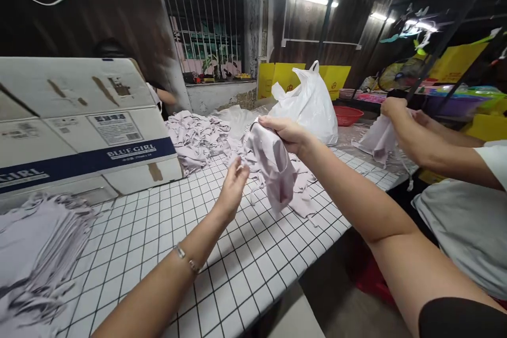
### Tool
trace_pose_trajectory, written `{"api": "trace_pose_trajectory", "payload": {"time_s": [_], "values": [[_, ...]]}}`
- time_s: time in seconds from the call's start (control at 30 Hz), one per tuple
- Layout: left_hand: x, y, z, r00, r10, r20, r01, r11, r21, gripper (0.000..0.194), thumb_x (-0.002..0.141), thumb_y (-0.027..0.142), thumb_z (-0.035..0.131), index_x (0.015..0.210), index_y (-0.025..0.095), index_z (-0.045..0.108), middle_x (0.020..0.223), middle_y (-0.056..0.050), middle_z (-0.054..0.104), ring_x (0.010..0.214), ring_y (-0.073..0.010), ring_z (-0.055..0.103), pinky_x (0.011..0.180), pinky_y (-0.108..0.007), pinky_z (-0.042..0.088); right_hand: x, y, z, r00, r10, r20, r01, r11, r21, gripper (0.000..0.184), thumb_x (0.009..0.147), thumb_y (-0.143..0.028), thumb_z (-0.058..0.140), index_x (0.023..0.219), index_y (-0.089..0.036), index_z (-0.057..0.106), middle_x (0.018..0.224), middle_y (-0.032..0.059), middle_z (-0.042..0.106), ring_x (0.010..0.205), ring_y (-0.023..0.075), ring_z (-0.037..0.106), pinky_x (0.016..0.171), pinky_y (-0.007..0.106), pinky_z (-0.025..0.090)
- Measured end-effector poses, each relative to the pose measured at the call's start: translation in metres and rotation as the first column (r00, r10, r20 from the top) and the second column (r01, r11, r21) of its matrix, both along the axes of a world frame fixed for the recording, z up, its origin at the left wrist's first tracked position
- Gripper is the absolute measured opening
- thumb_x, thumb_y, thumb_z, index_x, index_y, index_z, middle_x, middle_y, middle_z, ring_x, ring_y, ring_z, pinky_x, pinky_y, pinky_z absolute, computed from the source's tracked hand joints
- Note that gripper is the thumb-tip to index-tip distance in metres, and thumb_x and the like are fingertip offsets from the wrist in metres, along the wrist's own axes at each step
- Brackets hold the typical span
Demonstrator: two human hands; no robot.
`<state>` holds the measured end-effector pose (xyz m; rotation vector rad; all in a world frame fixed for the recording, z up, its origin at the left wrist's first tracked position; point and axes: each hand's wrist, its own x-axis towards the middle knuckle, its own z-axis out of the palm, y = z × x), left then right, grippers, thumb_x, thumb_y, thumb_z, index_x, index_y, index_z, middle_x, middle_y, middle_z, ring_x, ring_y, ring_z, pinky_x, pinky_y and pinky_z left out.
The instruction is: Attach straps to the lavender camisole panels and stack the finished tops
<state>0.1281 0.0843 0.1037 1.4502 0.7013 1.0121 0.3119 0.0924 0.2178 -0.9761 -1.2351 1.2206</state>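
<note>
The right hand (287, 132), at frame centre, is closed on the top edge of a pale lilac cloth piece (275, 166), soft and creased, hanging above the tabletop (166, 232). The left hand (233, 185) is open just left of the cloth, fingers loosely curled, not clearly touching it. Below lies white grid-patterned tabletop, bare toward its near edge. A flat cloth stack (35, 259) sits lower left, a cardboard box (79, 121) upper left, a crumpled cloth heap (198, 137) behind. A co-worker's hand (394, 108) grips another piece at right.
</note>
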Motion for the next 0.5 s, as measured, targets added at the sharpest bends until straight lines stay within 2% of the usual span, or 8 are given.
{"api": "trace_pose_trajectory", "payload": {"time_s": [0.03, 0.1, 0.2, 0.27, 0.37, 0.43, 0.47, 0.5], "values": [[-0.004, -0.001, 0.0, 0.999, -0.009, 0.05, 0.009, 1.0, 0.006, 0.067, 0.086, 0.057, 0.057, 0.143, 0.028, 0.037, 0.151, -0.011, 0.036, 0.137, -0.0272, 0.037, 0.103, -0.039, 0.041, -0.01, -0.01, 0.003, 0.999, 0.054, 0.003, -0.054, 0.998, -0.023, 0.022, 0.08, -0.031, 0.07, 0.084, -0.016, 0.054, 0.072, 0.0005, 0.058, 0.061, 0.012, 0.057, 0.058, 0.025, 0.051], [-0.018, -0.003, -0.002, 0.99, -0.109, 0.088, 0.109, 0.994, 0.006, 0.064, 0.079, 0.052, 0.067, 0.134, 0.025, 0.049, 0.134, -0.012, 0.056, 0.123, -0.0279, 0.052, 0.097, -0.039, 0.045, -0.025, -0.027, 0.003, 0.994, 0.103, 0.026, -0.102, 0.994, -0.041, 0.021, 0.079, -0.028, 0.071, 0.083, -0.016, 0.055, 0.072, 0.0005, 0.059, 0.06, 0.011, 0.056, 0.055, 0.022, 0.049], [-0.049, -0.004, -0.003, 0.983, -0.17, 0.07, 0.176, 0.98, -0.092, 0.039, 0.068, 0.041, 0.08, 0.094, 0.015, 0.067, 0.088, -0.006, 0.069, 0.081, -0.019, 0.064, 0.077, -0.031, 0.05, -0.034, -0.04, -0.004, 0.994, 0.075, 0.081, -0.067, 0.993, -0.096, 0.021, 0.078, -0.029, 0.072, 0.083, -0.017, 0.056, 0.068, 0.0003, 0.058, 0.055, 0.0107, 0.054, 0.048, 0.021, 0.046], [-0.07, -0.007, 0.003, 0.99, -0.096, 0.102, 0.113, 0.979, -0.17, 0.032, 0.066, 0.039, 0.081, 0.078, 0.014, 0.065, 0.075, -0.002, 0.065, 0.067, -0.0128, 0.059, 0.066, -0.025, 0.048, -0.035, -0.042, -0.011, 0.996, 0.036, 0.087, -0.023, 0.99, -0.139, 0.023, 0.076, -0.029, 0.073, 0.083, -0.017, 0.055, 0.07, 0.0011, 0.059, 0.057, 0.0115, 0.055, 0.05, 0.023, 0.047], [-0.094, -0.012, 0.018, 0.989, -0.013, 0.148, 0.043, 0.979, -0.198, 0.031, 0.066, 0.036, 0.081, 0.079, 0.015, 0.062, 0.073, 0.0, 0.062, 0.064, -0.0102, 0.055, 0.058, -0.021, 0.044, -0.038, -0.039, -0.021, 0.995, 0.014, 0.098, -0.005, 0.995, -0.097, 0.028, 0.075, -0.033, 0.073, 0.083, -0.018, 0.052, 0.073, 0.0008, 0.058, 0.06, 0.0115, 0.055, 0.055, 0.025, 0.048], [-0.104, -0.013, 0.027, 0.986, 0.08, 0.146, -0.064, 0.991, -0.116, 0.03, 0.068, 0.037, 0.078, 0.081, 0.015, 0.061, 0.074, 0.0, 0.061, 0.063, -0.0099, 0.054, 0.056, -0.021, 0.042, -0.042, -0.037, -0.027, 0.966, -0.016, 0.257, 0.012, 1.0, 0.018, 0.027, 0.076, -0.036, 0.07, 0.084, -0.019, 0.05, 0.075, 0.0006, 0.056, 0.061, 0.0119, 0.053, 0.056, 0.025, 0.046], [-0.108, -0.013, 0.031, 0.979, 0.147, 0.141, -0.142, 0.989, -0.043, 0.029, 0.07, 0.038, 0.076, 0.082, 0.015, 0.061, 0.074, 0.0, 0.061, 0.063, -0.0099, 0.053, 0.055, -0.021, 0.042, -0.045, -0.036, -0.029, 0.913, -0.075, 0.401, 0.035, 0.994, 0.105, 0.025, 0.077, -0.034, 0.068, 0.085, -0.019, 0.049, 0.077, 0.001, 0.056, 0.063, 0.0128, 0.052, 0.056, 0.026, 0.044], [-0.111, -0.011, 0.034, 0.968, 0.219, 0.127, -0.226, 0.973, 0.046, 0.028, 0.073, 0.038, 0.073, 0.083, 0.015, 0.061, 0.074, 0.0, 0.06, 0.063, -0.01, 0.053, 0.055, -0.021, 0.041, -0.048, -0.035, -0.032, 0.811, -0.175, 0.559, 0.067, 0.976, 0.209, 0.022, 0.076, -0.03, 0.066, 0.085, -0.02, 0.049, 0.079, 0.0017, 0.057, 0.066, 0.014, 0.052, 0.058, 0.026, 0.043]]}}
